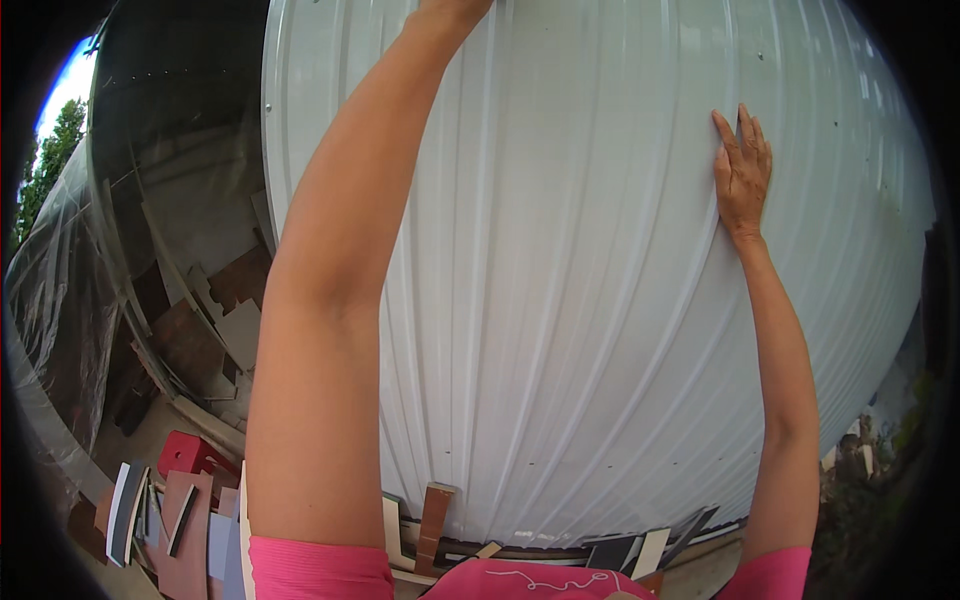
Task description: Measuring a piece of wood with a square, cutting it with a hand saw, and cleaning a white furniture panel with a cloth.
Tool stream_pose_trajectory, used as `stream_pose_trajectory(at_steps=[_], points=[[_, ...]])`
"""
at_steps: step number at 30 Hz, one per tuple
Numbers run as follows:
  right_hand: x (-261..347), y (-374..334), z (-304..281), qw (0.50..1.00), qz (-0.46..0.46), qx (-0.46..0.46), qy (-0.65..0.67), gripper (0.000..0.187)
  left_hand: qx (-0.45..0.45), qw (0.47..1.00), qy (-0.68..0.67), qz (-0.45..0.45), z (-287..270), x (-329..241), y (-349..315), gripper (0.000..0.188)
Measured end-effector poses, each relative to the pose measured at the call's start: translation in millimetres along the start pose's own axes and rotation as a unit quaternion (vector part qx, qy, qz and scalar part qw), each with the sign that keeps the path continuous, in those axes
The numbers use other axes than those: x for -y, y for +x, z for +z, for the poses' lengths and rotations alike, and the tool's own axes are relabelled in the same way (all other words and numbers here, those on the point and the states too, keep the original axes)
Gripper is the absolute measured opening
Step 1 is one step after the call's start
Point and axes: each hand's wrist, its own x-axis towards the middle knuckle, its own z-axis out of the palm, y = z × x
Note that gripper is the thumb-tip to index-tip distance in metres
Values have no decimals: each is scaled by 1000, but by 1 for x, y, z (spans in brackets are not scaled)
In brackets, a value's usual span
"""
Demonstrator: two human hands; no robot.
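A large wall of white ribbed metal sheeting fills most of the view in front of me. My right hand lies against it at the upper right, palm toward the sheet and fingers stretched out. My left arm reaches far up across the panel. Only the wrist and the base of my left hand show at the top edge, so its fingers and whatever they touch are out of sight. Small screw heads dot the sheeting.
Clear plastic sheeting hangs at the far left beside a dark opening with broken boards. A red plastic stool and loose wood panels lie below it. Board offcuts, including a brown strip, lean along the wall's foot.
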Motion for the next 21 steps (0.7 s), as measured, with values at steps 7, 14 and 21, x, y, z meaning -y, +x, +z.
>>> stream_pose_trajectory(at_steps=[7, 14, 21], points=[[-21, -6, -6, 999, -13, 7, -33, 43, 101, 991, -86, -32, -54, -119, -216, 20], [-14, -8, -8, 1000, -15, 4, -5, 43, 181, 965, -190, -8, -154, -97, -277, 33], [-4, 1, 8, 999, -42, -24, 11, 44, 40, 998, 29, -31, -30, 43, -42, 15]])
